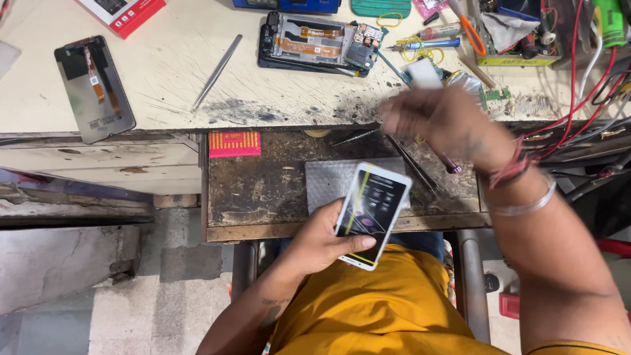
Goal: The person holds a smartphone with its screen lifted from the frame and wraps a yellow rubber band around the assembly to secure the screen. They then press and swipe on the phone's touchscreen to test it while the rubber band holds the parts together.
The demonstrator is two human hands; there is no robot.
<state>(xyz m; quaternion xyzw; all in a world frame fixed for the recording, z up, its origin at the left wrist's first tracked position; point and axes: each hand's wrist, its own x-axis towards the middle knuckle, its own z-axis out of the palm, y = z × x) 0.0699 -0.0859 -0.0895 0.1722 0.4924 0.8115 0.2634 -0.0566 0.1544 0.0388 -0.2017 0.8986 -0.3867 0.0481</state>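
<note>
Right hand (440, 121) is motion-blurred at about 1 o'clock from frame centre, over the bench edge; fingers smear together, so can't tell if it's clenched, loose or gripping anything. Wrist has a metal bangle (526, 205) and red thread. Small white piece (424, 72) just above the blur at 12 o'clock of that hand; contact unclear.

Left hand (322, 240) is wrapped around a white-framed smartphone (373, 213), thumb across its lower edge, screen lit and dark. Phone sits at roughly 5 o'clock from centre, over the pulled-out drawer shelf (263, 190), above a grey bubble-wrap sheet (332, 181).

Cut off: red box (125, 13) at 11 o'clock, blue item and teal item along the top edge.

Yellow-green tray (519, 60) at 2 o'clock holds a cloth, orange-handled tool and small parts; contents too cluttered to separate. Red wires (578, 98) loop beside it.

Opened phone chassis (315, 43) at 12 o'clock, board exposed. Loose display panel (94, 89) at 10 o'clock, tweezers (217, 72) between them.
</note>
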